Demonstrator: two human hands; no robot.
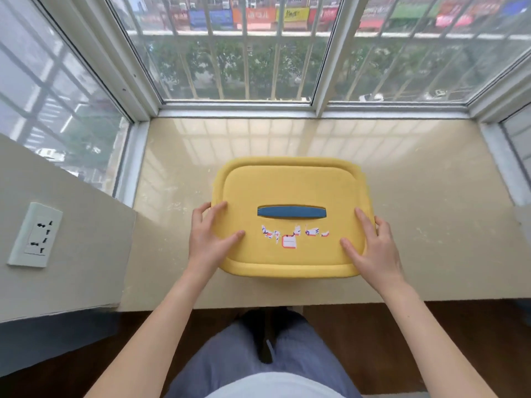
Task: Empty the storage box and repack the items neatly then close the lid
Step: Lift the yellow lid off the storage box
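Note:
A yellow storage box stands on the beige window ledge (431, 225), and its yellow lid (290, 185) is on, so the contents are hidden. The lid has a blue handle (291, 212) lying flat in a recess and torn sticker scraps (288, 238) below it. My left hand (209, 237) grips the lid's left edge, thumb on top and fingers curled round the rim. My right hand (370, 248) holds the right edge in the same way.
Barred windows (244, 53) enclose the ledge at the back and on both sides. A wall with a white power socket (36, 235) runs along the left. My legs and dark wooden floor (459, 340) lie below the ledge's front edge.

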